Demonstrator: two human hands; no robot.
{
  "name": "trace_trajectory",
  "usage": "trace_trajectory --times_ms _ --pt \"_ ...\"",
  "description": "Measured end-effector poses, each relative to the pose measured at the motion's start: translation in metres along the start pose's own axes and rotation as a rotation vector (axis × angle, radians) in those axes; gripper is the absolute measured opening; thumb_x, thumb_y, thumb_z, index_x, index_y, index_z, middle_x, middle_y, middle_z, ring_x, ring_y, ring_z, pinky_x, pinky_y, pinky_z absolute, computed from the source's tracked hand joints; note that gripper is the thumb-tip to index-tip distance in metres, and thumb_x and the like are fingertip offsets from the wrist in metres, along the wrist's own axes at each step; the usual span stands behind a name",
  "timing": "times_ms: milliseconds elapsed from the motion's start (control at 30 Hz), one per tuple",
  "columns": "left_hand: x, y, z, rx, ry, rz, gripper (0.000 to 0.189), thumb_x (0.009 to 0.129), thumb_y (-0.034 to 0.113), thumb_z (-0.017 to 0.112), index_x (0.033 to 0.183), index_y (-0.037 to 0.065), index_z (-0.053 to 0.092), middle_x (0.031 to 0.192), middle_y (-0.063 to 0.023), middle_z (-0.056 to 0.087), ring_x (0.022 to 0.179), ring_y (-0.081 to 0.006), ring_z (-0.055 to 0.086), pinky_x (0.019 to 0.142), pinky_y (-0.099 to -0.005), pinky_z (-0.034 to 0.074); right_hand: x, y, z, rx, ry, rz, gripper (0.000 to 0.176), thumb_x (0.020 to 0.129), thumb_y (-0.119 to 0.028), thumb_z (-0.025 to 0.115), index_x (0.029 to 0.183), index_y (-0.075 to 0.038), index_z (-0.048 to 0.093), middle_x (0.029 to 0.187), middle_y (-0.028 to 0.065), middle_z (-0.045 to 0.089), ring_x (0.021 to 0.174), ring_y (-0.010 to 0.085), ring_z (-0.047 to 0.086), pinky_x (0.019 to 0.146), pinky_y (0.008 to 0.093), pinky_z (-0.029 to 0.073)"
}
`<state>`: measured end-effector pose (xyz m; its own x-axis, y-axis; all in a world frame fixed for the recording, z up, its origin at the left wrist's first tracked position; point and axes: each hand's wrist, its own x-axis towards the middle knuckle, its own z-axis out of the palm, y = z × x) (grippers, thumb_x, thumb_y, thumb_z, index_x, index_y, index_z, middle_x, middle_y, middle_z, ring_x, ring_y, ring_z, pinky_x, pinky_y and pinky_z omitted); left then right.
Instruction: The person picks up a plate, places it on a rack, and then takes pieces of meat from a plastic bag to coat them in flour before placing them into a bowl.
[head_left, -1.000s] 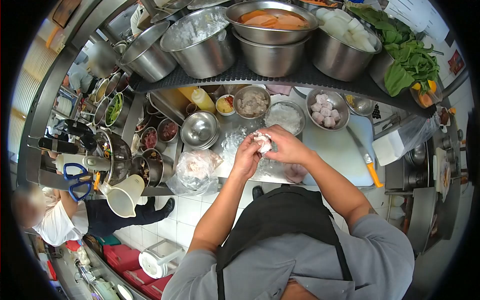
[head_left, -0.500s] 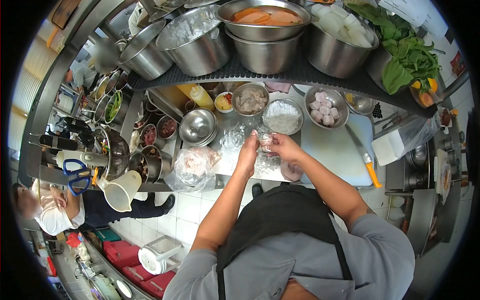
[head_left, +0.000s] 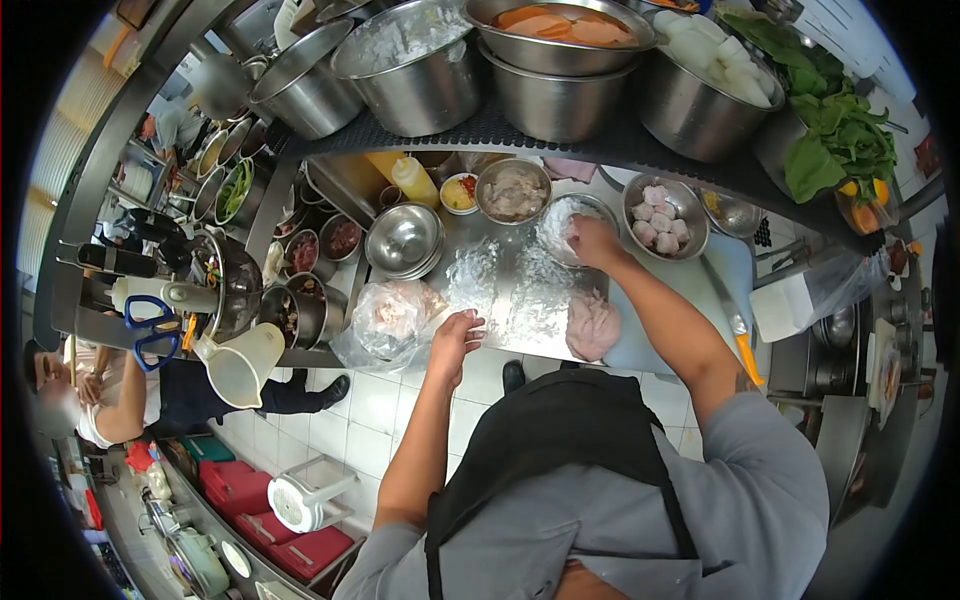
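My right hand (head_left: 597, 243) reaches into a steel bowl (head_left: 608, 207) of white powder (head_left: 563, 222). Its fingertips are hidden, so whether they grip anything does not show. Low over the counter's front edge, my left hand (head_left: 457, 345) has loosely bent fingers, with nothing visible in them. It is nearest a clear plastic bag (head_left: 392, 318) holding something pale pink. A lump of pale pink paste (head_left: 593, 326) lies on the powder-dusted counter (head_left: 505, 255). Right of the powder, several white-dusted pinkish balls (head_left: 658, 218) sit in another steel bowl (head_left: 690, 245).
A knife with an orange handle (head_left: 747, 358) lies on the pale cutting board (head_left: 640, 300). Stacked steel bowls (head_left: 403, 240) stand left. Overhead, a shelf (head_left: 430, 150) carries large steel pots (head_left: 415, 95). A measuring jug (head_left: 237, 365) hangs left, near another person (head_left: 125, 390).
My hands were together over the counter around a pinkish piece. They have parted: the right moved up into the powder bowl, the left moved down and left. The paste lump is now fully visible.
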<state>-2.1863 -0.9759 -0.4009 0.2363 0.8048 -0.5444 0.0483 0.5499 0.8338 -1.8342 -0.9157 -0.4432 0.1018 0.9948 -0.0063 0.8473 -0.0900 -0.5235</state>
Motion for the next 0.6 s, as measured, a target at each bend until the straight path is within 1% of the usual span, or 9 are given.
trace_trajectory --times_ms 33,133,233,333,433,533,600 --pt "-0.001 -0.004 -0.003 -0.008 -0.006 -0.013 0.04 0.099 0.033 0.055 0.125 0.003 0.057 0.114 -0.0107 0.067 0.094 -0.0158 0.063 0.081 -0.0298 0.048 0.003 0.0 0.003 -0.1 -0.002 -0.01 0.034 0.081 -0.015 0.068 0.112 -0.003 0.062 0.11 0.0208 0.066 0.102 0.0445 0.063 0.092 0.046 0.051" --pt "-0.008 -0.011 -0.01 -0.02 -0.027 -0.006 0.037 0.099 0.031 0.056 0.124 0.003 0.058 0.112 -0.0107 0.067 0.091 -0.0148 0.063 0.08 -0.0282 0.048 0.004 0.006 0.015 -0.223 0.069 -0.173 0.036 0.08 -0.016 0.067 0.114 -0.003 0.062 0.107 0.0225 0.066 0.102 0.0426 0.063 0.098 0.0445 0.047" --pt "-0.014 -0.02 -0.018 -0.052 -0.005 0.001 0.035 0.099 0.03 0.058 0.122 0.003 0.058 0.111 -0.0104 0.068 0.088 -0.0147 0.063 0.079 -0.0283 0.048 0.01 0.01 0.01 -0.275 0.004 -0.203 0.041 0.077 -0.019 0.068 0.115 -0.004 0.061 0.112 0.0231 0.064 0.108 0.042 0.06 0.099 0.0449 0.046" --pt "-0.017 -0.031 -0.024 -0.07 0.043 -0.037 0.034 0.098 0.029 0.059 0.12 0.003 0.058 0.109 -0.0102 0.068 0.086 -0.0148 0.064 0.078 -0.0284 0.048 0.034 0.029 0.013 -0.24 -0.261 -0.213 0.049 0.074 -0.022 0.069 0.12 -0.006 0.06 0.121 0.0195 0.062 0.116 0.0409 0.055 0.097 0.0487 0.046" --pt "-0.022 -0.038 -0.03 -0.083 0.064 -0.052 0.033 0.097 0.029 0.061 0.118 0.003 0.058 0.108 -0.0098 0.068 0.086 -0.015 0.064 0.077 -0.0281 0.048 0.038 0.029 0.01 -0.306 -0.354 -0.175 0.049 0.072 -0.021 0.07 0.118 -0.008 0.063 0.118 0.0166 0.064 0.118 0.0392 0.054 0.097 0.0481 0.045" --pt "-0.023 -0.046 -0.036 -0.104 0.078 -0.052 0.033 0.097 0.029 0.061 0.117 0.004 0.059 0.107 -0.0094 0.068 0.086 -0.015 0.064 0.077 -0.028 0.048 0.026 0.025 0.011 -0.379 -0.052 -0.315 0.05 0.07 -0.02 0.071 0.118 -0.008 0.063 0.114 0.0154 0.066 0.115 0.0382 0.055 0.097 0.0475 0.045" --pt "-0.024 -0.05 -0.038 -0.115 0.076 -0.057 0.032 0.096 0.029 0.062 0.117 0.004 0.059 0.108 -0.0092 0.068 0.086 -0.0149 0.064 0.077 -0.028 0.048 0.024 0.025 0.007 -0.342 -0.073 -0.29 0.053 0.07 -0.021 0.072 0.121 -0.009 0.061 0.116 0.0155 0.065 0.116 0.0374 0.054 0.098 0.0469 0.044"
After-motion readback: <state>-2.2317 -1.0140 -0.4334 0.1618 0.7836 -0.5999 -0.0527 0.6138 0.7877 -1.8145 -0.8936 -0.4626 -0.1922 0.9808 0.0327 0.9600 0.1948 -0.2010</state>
